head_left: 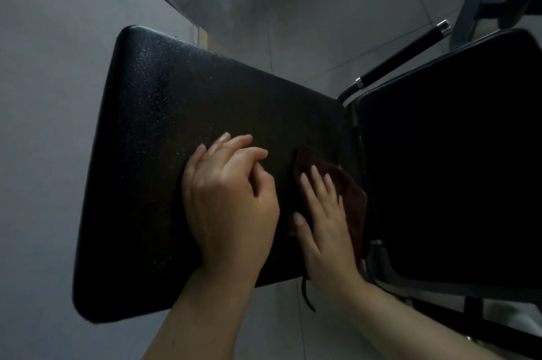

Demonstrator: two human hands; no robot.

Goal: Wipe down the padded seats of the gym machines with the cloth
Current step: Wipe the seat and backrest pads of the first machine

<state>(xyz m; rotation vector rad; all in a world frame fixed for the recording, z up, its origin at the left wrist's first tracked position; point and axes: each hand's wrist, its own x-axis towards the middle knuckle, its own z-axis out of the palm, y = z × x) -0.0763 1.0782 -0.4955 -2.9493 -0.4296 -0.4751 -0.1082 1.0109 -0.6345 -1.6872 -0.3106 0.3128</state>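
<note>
We press a dark brown folded cloth [349, 192] flat onto the near right part of the black textured padded seat [181, 113], our right hand [325, 222] spread on it with straight fingers. Our left hand [231, 198] rests just beside it on the pad, fingers loosely bent, holding nothing. A second black pad [451, 169] adjoins on the right, above grey floor tiles [308, 22].
</note>
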